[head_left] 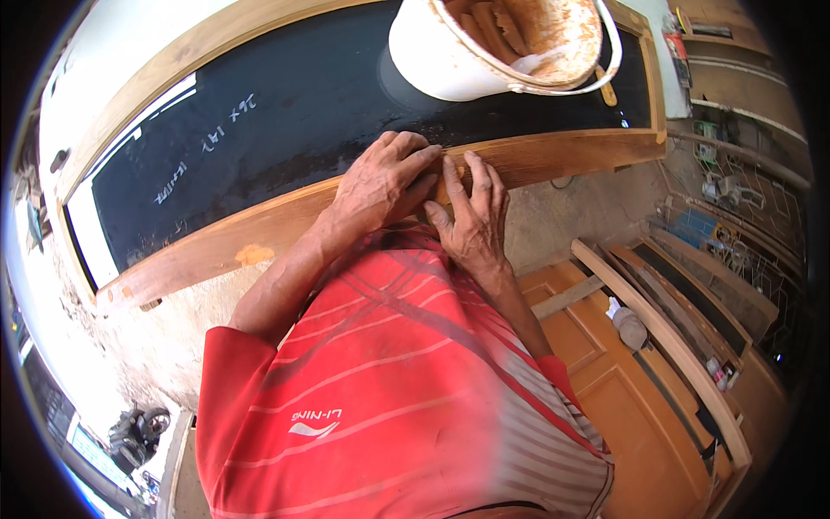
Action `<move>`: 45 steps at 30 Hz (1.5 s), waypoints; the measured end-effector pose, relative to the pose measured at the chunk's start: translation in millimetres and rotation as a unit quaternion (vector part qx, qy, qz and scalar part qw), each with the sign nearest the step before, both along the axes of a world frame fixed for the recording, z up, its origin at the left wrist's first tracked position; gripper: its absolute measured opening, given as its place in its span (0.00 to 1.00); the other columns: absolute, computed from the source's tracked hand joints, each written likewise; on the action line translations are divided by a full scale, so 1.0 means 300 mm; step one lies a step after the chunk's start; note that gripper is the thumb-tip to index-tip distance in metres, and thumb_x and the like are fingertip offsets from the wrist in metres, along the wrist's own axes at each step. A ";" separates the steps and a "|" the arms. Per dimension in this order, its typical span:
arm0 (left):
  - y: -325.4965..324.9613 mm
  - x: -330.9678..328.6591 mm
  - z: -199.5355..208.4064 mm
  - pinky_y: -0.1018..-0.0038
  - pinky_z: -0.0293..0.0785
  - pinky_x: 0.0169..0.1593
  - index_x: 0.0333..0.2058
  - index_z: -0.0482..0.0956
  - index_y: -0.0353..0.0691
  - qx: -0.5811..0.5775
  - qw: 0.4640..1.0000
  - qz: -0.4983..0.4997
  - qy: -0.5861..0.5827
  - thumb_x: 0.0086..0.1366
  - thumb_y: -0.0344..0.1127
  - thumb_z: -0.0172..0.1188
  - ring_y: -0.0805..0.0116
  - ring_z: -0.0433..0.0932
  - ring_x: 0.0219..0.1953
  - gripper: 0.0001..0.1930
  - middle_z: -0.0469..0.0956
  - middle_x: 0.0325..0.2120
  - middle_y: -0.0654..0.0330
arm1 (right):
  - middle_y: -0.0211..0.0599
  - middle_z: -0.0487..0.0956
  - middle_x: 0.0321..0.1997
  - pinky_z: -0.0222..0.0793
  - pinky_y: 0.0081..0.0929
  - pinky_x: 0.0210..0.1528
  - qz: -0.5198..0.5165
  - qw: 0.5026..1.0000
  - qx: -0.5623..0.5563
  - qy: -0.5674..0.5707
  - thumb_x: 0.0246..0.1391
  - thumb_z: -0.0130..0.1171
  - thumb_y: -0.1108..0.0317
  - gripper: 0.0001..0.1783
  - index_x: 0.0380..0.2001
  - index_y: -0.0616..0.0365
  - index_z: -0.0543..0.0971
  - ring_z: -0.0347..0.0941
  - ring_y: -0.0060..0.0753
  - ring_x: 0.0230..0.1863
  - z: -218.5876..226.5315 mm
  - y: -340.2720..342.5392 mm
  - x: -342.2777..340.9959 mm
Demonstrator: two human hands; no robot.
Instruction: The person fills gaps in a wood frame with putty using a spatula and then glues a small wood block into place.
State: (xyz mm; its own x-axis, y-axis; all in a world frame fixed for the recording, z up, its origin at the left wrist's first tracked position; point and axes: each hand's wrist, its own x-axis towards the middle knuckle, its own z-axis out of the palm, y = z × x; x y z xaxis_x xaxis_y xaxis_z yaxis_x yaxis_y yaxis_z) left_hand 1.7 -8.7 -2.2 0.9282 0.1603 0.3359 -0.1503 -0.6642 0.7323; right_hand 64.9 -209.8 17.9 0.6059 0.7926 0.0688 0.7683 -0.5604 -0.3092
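A wooden frame (298, 212) around a dark, glossy panel (285, 104) lies before me, chalk-like marks on the panel. My left hand (386, 177) rests over the near rail, fingers bent and bunched together; what they hold, if anything, is hidden. Close beside it, my right hand (475, 212) lies against the rail's side, its fingers stretched and thumb apart. An orange patch (451, 183) shows between the hands; I cannot tell whether it is filler or a tool. Another orange filler-like smear (253, 254) marks the rail further left.
A white bucket (441, 60), stained inside and holding brownish pieces, stands on the panel. Near it lies a wooden tool handle (608, 89). Down at the right are an orange-brown panelled door (635, 424) and long wooden boards (670, 346). A motorbike (137, 435) stands lower left.
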 end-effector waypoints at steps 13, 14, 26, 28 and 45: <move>0.013 0.012 0.057 0.59 0.80 0.55 0.52 0.86 0.40 -0.013 0.996 -0.013 0.085 0.61 0.34 0.73 0.52 0.80 0.51 0.19 0.81 0.48 0.56 | 0.56 0.74 0.67 0.75 0.47 0.64 -0.238 0.959 0.154 0.009 0.71 0.64 0.59 0.29 0.67 0.65 0.75 0.75 0.53 0.66 -0.081 -0.172 0.630; 0.017 0.009 0.056 0.59 0.80 0.55 0.52 0.86 0.40 -0.014 0.996 -0.009 0.088 0.61 0.34 0.73 0.52 0.80 0.51 0.20 0.81 0.48 0.56 | 0.55 0.73 0.68 0.75 0.46 0.63 -0.263 0.951 0.160 0.035 0.71 0.64 0.59 0.29 0.68 0.64 0.75 0.75 0.51 0.66 -0.083 -0.144 0.640; -0.005 0.030 0.052 0.62 0.80 0.49 0.48 0.87 0.43 0.002 0.994 0.024 0.109 0.57 0.35 0.76 0.57 0.80 0.45 0.19 0.80 0.44 0.60 | 0.48 0.81 0.56 0.74 0.46 0.61 -0.166 0.977 0.135 -0.012 0.67 0.67 0.72 0.16 0.55 0.63 0.82 0.77 0.52 0.60 -0.115 -0.173 0.605; -0.004 0.030 0.049 0.64 0.80 0.49 0.47 0.86 0.43 0.014 0.994 0.024 0.108 0.57 0.36 0.76 0.59 0.80 0.44 0.18 0.80 0.44 0.61 | 0.49 0.81 0.56 0.72 0.46 0.62 -0.163 0.978 0.131 0.008 0.66 0.67 0.73 0.16 0.55 0.65 0.82 0.76 0.53 0.59 -0.130 -0.192 0.607; -0.015 0.049 0.054 0.65 0.81 0.44 0.44 0.87 0.43 0.020 0.993 0.056 0.099 0.55 0.33 0.77 0.61 0.81 0.40 0.17 0.81 0.40 0.62 | 0.57 0.76 0.63 0.68 0.51 0.65 -0.157 0.973 0.162 0.052 0.61 0.71 0.67 0.25 0.59 0.67 0.79 0.73 0.59 0.62 -0.224 -0.319 0.598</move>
